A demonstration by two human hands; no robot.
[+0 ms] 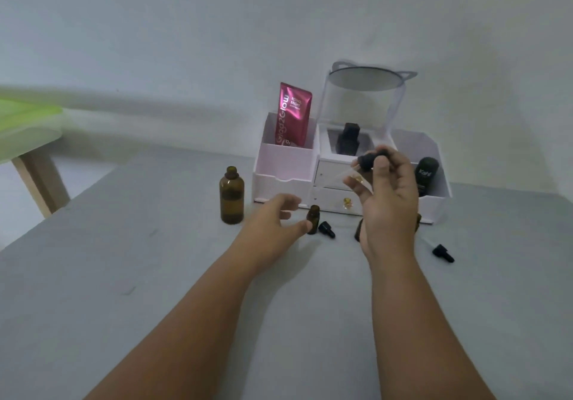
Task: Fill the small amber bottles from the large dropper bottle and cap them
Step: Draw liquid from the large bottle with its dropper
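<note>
Right hand (387, 204) up high, fingers (380, 168) pinch black dropper (369, 160). Left hand (273, 219) low, fingers loose, hold nothing, thumb just beside small bottle (313, 217) on counter (155, 275). Big bottle (231, 196) open, stands left. Black cap (327, 229) lies right of small bottle.

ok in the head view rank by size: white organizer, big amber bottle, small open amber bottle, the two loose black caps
1. white organizer
2. big amber bottle
3. small open amber bottle
4. left loose black cap and right loose black cap: they look alike, so tied.
</note>
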